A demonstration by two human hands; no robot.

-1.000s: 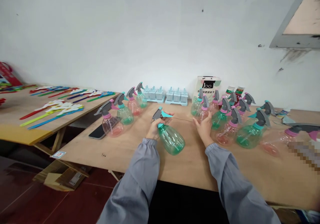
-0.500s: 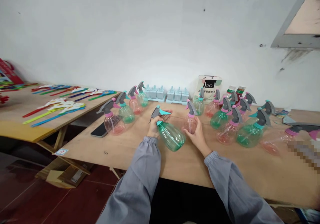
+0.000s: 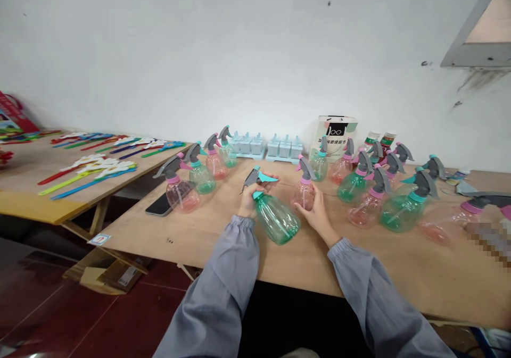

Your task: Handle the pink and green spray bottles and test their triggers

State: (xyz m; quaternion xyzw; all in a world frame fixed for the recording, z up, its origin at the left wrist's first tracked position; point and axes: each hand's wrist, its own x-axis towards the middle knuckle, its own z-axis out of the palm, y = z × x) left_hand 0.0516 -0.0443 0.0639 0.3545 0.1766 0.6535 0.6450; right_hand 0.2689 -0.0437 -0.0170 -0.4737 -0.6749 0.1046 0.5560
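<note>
My left hand is closed round the neck of a green spray bottle with a grey and turquoise trigger head. The bottle is tilted, its base pointing down to the right above the table. Fingers of my right hand wrap the side of a pink spray bottle, which is upright with a grey head and pink collar. Left of my hands stand pink and green spray bottles in a row, the nearest a pink bottle. To the right is a larger group, including a green bottle.
A phone lies by the left row. Light-blue popsicle moulds and a printed box stand along the wall. Another table at left bears colourful plastic sticks. A pink bottle lies tilted at far right.
The view has shifted slightly. Both hands keep their hold on the same two bottles, and the green one stays tilted.
</note>
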